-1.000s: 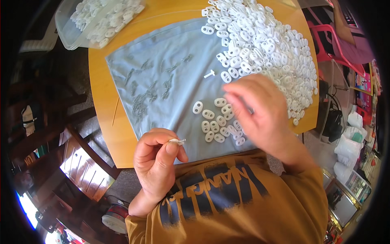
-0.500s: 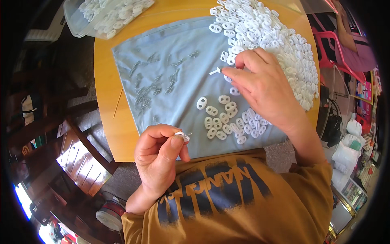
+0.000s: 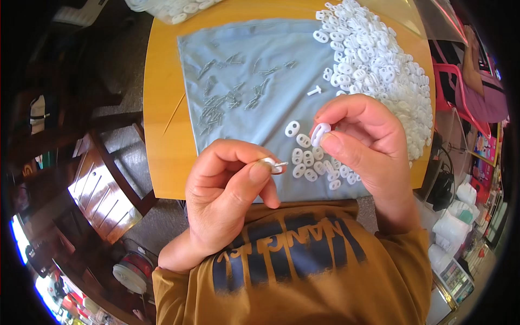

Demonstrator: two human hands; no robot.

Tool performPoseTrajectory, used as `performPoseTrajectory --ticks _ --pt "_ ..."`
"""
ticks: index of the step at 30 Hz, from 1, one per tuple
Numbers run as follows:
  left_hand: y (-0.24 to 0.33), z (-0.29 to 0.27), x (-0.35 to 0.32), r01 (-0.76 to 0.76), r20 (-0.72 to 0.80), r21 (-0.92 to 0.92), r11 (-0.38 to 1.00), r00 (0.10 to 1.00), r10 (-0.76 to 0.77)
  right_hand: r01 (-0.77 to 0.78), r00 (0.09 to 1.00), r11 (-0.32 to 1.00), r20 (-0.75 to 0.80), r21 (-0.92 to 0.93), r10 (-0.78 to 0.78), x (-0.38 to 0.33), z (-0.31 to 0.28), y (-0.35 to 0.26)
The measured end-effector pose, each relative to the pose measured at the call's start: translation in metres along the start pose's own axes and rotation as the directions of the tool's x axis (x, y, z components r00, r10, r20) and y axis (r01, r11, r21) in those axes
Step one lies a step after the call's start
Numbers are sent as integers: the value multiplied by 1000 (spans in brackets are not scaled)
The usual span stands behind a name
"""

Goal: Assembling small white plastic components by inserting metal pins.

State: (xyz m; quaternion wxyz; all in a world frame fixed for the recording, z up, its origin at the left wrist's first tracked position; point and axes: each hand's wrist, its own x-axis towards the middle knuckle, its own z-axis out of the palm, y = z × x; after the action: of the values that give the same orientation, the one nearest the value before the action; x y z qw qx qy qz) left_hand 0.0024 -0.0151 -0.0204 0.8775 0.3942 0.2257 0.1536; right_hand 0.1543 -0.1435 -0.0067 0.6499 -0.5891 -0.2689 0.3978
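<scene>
Round orange-wood table (image 3: 162,135), grey-blue cloth (image 3: 244,49) spread over most of it. Cloth looks like a work mat: keeps small parts from rolling and makes them easy to see.

Far right of cloth: big heap of white plastic two-hole pieces (image 3: 379,59), spilling toward the table edge. That reads as bulk stock. Smaller cluster of the same white pieces (image 3: 311,162) lies near the table's front edge, just below the right hand, separate from the heap, so likely a sorted or done batch.

Mid-left of cloth: scatter of small metal pins (image 3: 227,97), well apart from the plastic. One white T-shaped bit (image 3: 314,90) lies alone near the heap.

Clear plastic container (image 3: 173,8) with more white pieces at the far edge, partly cut off.

Right hand (image 3: 363,141): closed pinch, thumb and fingers on one white two-hole piece (image 3: 319,134), held up off the cloth, face toward the other hand.

Left hand (image 3: 227,195): closed pinch on a small metal pin (image 3: 275,164), tip pointing right toward the white piece. Not touching yet, short gap between.

Nothing between the two hands. Wooden chair (image 3: 103,189) at left, pink plastic chair (image 3: 460,92) at right, both clear of the work.
</scene>
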Motion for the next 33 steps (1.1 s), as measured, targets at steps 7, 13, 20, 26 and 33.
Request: performPoseTrajectory --ticks 7,13,20,26,33 --pt "0 -1 -1 15 59 -2 1000 998 -15 -148 987 966 99 212 129 -3 9 3" --pt "-2 -2 0 19 34 13 1000 999 -20 -77 991 972 122 223 50 0 18 2" --pt "-3 -3 0 29 10 13 999 1000 -29 -46 999 995 19 94 45 0 23 0" --pt "-6 -3 0 3 6 91 996 1000 -3 -9 999 999 53 46 6 0 21 2" --pt "-9 -2 0 4 -30 89 996 1000 -1 192 977 933 149 -304 -152 1 19 0"
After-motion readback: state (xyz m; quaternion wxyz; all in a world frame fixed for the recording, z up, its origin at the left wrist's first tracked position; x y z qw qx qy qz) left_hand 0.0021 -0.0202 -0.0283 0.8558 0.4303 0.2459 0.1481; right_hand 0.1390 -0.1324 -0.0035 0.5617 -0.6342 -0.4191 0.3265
